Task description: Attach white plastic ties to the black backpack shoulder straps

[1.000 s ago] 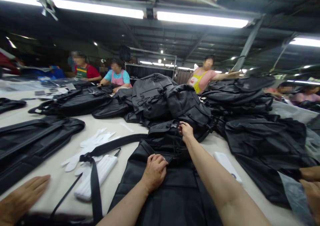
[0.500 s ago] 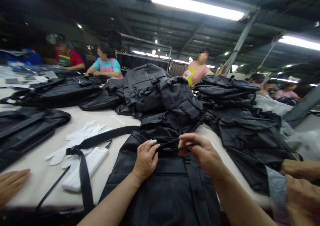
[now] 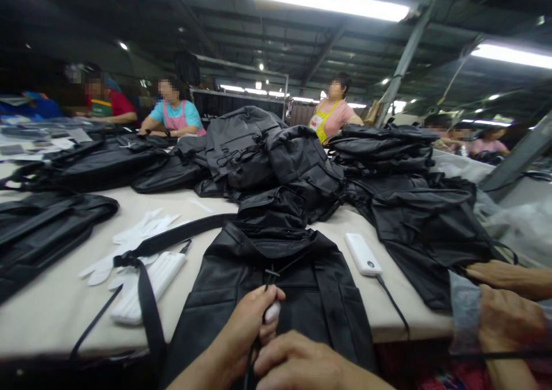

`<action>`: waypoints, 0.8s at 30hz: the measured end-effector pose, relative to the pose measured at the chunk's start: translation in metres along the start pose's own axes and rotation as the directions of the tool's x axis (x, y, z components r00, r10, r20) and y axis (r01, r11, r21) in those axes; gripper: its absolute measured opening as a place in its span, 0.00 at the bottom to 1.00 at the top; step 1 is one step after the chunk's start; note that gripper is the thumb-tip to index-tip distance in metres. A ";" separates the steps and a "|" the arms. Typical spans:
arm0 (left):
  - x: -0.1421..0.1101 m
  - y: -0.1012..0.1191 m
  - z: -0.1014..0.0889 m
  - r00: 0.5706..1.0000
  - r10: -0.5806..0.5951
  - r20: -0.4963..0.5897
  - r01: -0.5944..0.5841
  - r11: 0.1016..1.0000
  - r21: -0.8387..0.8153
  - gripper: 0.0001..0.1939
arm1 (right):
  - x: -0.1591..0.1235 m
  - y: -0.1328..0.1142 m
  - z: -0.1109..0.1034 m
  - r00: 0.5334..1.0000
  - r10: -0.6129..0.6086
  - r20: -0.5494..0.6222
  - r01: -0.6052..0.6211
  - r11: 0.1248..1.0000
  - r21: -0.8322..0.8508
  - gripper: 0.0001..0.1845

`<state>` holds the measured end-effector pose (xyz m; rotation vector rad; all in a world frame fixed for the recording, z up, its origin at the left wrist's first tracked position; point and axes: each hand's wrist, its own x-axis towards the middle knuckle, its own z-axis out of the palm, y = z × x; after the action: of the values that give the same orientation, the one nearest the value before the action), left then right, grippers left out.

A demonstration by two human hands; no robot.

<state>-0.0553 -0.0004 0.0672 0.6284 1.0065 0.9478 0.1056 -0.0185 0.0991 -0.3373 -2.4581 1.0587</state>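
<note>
A black backpack (image 3: 302, 298) lies in front of me with its top opening spread. A thin black drawstring cord (image 3: 295, 262) runs over its front and gathers towards my left hand (image 3: 252, 321). The fingers of that hand are closed around the cord, and a white covering is on one fingertip. Just below and to the right, my right hand (image 3: 302, 361) is curled against the lower run of the cord, its fingertips partly hidden. A black strap (image 3: 185, 234) trails from the bag to the left.
White power banks (image 3: 149, 289) and white gloves (image 3: 142, 234) lie left; another power bank (image 3: 363, 255) with a cable lies right. Black bags (image 3: 276, 154) are heaped ahead. A co-worker's hands (image 3: 509, 315) hold clear plastic at right. Other people (image 3: 176, 117) work across the table.
Both hands have come down and closer together from the bag's opening, drawing the cord towards me. The power bank on the right is now uncovered. A co-worker's hand at far left has left view.
</note>
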 end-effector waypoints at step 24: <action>-0.046 0.001 0.023 0.943 0.073 0.324 -0.289 0.664 0.690 0.25 | 0.051 0.049 -0.037 0.932 -0.333 0.139 0.316 0.566 -0.762 0.16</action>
<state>-0.0447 -0.0411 0.0968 1.5307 1.0743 0.5666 0.0816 0.0573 0.1006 -0.1191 -2.6813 -0.2315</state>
